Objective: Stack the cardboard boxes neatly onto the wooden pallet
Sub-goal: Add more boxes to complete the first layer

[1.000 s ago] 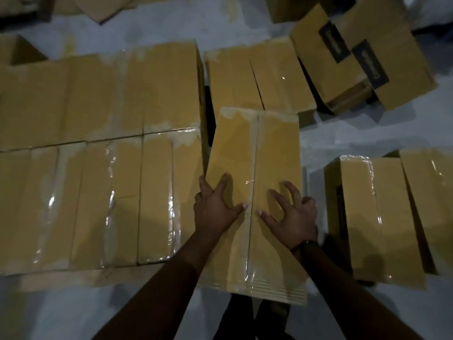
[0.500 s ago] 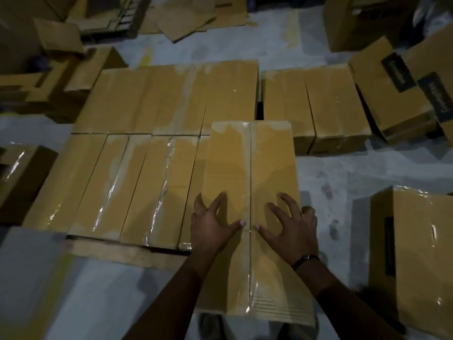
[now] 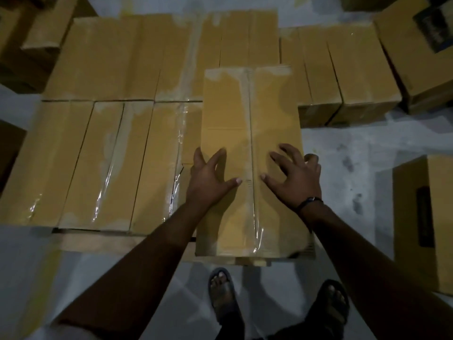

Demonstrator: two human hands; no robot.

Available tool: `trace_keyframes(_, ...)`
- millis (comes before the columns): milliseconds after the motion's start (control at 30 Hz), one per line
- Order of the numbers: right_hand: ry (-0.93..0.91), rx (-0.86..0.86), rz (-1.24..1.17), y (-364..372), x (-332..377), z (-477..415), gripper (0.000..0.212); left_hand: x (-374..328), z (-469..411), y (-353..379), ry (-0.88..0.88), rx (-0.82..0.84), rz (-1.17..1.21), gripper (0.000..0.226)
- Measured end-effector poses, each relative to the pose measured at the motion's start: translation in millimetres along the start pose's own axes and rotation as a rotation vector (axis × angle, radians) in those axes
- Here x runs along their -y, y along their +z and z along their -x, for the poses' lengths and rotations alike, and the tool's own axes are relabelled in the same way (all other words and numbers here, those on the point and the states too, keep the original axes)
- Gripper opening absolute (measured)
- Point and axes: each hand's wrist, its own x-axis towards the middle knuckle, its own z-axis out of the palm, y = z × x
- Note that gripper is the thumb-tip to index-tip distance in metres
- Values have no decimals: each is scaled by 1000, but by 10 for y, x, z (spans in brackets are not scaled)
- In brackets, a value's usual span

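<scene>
We take this for a warehouse or stockroom — dim, with a bare grey concrete floor [image 3: 355,168], stained and scuffed; taped cardboard boxes [image 3: 103,155] lie packed in close rows on a low wooden pallet [image 3: 98,241]; further cartons [image 3: 343,69] stand loose on the floor around it — a printed carton [image 3: 416,57] at the upper right, a lone carton [image 3: 431,217] at the right edge.

Bare floor [image 3: 355,168] lies open right of the box [image 3: 250,133]; packed boxes [image 3: 110,155] crowd its left.
</scene>
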Motion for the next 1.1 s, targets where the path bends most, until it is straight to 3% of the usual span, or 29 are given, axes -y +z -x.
trace_keyframes(300,135,165,-43,-158,253,693,71,205,670,-212,39,223,-125,100)
trace_keyframes(533,91,248,-100,-195,159,1515,72,434,1585,-136,22,238,-138,89)
trace_keyframes(700,68,226,-158,-229,37,2015,64,562,1938,-23,45,150,-94,77)
trace_keyframes(900,98,208,-92,-311,92,2024,49,535,1884,-5,96,-55,29,53)
trace_keyframes(1100,91,184,-105,-290,166,1954,43,568,1721,-103,62,-89,-12,58)
